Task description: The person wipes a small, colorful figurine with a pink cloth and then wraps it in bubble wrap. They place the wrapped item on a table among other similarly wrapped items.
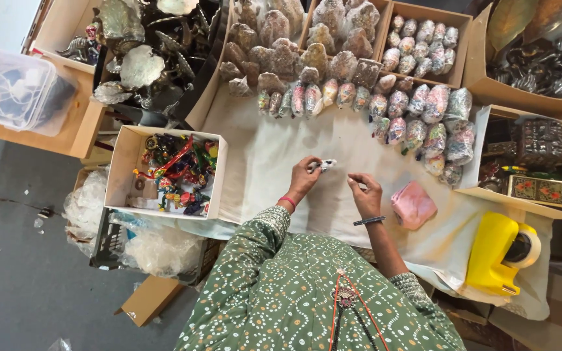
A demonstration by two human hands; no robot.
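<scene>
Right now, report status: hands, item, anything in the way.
Left hand pinching a small white figurine over the white cloth. Right hand beside it, fingers curled, contents unclear. Pink bundle by the right hand.

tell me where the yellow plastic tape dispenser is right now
In the head view, the yellow plastic tape dispenser sits on the white cloth's lower right corner, right of the pink cloth bundle and beyond the right hand.

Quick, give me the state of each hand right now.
Left hand: closed on a small white figurine.
Right hand: fingers pinched together; whether it holds anything cannot be told.
</scene>
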